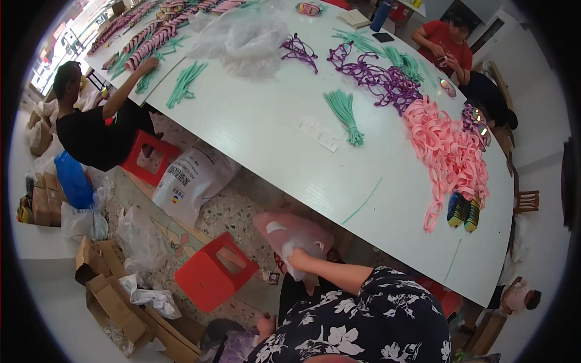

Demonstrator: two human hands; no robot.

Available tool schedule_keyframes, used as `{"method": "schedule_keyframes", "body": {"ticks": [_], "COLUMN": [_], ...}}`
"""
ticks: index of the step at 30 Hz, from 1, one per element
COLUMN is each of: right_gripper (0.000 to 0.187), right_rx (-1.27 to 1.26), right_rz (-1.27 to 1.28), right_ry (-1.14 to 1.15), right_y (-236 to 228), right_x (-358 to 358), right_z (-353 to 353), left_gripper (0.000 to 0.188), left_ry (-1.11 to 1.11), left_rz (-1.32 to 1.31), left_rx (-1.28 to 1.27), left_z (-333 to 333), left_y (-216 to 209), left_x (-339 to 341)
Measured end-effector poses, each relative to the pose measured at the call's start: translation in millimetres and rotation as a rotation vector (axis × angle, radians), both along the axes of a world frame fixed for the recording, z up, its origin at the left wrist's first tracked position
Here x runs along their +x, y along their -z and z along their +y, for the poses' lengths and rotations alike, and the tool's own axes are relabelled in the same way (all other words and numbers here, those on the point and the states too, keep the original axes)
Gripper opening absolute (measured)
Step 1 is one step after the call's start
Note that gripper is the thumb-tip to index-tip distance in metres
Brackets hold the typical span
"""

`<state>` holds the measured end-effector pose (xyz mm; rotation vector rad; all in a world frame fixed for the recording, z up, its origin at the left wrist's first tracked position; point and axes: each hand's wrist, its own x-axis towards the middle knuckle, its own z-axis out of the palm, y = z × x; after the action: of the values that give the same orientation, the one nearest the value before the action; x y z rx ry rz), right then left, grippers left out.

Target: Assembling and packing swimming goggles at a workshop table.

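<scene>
My right hand (pixel 296 258) reaches down below the near table edge. It is closed on a crumpled clear plastic bag (pixel 310 247), and the plastic partly hides its fingers. A larger pink translucent bag (pixel 273 225) hangs around and behind this plastic; a small pink piece shows through near its right side. Low at my left side, my left hand (pixel 265 327) is partly in view beside a purple plastic bag (pixel 239 346). Its fingers are too small and hidden to read.
The white table (pixel 254 136) holds pink bands (pixel 448 145), purple straps (pixel 375 78), a green strap bundle (pixel 345 118) and goggles (pixel 448 88). A red stool (pixel 215 272) and cardboard boxes (pixel 115 305) stand left. Co-workers sit left (pixel 91 130) and far right (pixel 446 45).
</scene>
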<state>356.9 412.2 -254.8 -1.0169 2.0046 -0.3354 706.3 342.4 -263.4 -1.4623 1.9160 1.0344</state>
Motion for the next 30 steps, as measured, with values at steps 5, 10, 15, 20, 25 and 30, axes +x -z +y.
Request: {"method": "schedule_keyframes", "body": {"ticks": [5,10,15,20,25,30], "right_gripper": [0.02,0.019,0.012,0.017,0.026,0.045], "right_rx": [-0.534,-0.588,-1.025,-1.291,-1.282,-1.142], "right_rz": [-0.313,-0.556,-0.691,-0.667,-0.757,-1.11], "right_ry": [0.486,0.318,-0.171,-0.495,-0.452,0.033], "right_y": [-138.0,-292.2,-334.3,-389.7,-419.9,-406.9], "right_x": [17.8,10.3,38.4,70.6,42.8,-19.7], "right_z": [-9.6,-20.6,-63.3,-109.6,-103.4,-20.9], "left_gripper": [0.108,0.099,0.093,0.091,0.089,0.086], "left_ry": [0.097,0.416,0.542,0.285,0.088,-0.005], "left_rz": [0.203,0.538,0.843,1.003,1.14,1.341], "left_rx": [-0.177,-0.789,-0.928,-0.674,-0.564,-0.455], "left_z": [-37.5,-84.0,-119.5,-133.1,-152.6,-162.5], "left_y": [-29.0,-136.5,-224.0,-265.6,-299.5,-347.8], "left_x": [-82.1,-170.5,-174.5,-166.2,-176.4,-219.1]}}
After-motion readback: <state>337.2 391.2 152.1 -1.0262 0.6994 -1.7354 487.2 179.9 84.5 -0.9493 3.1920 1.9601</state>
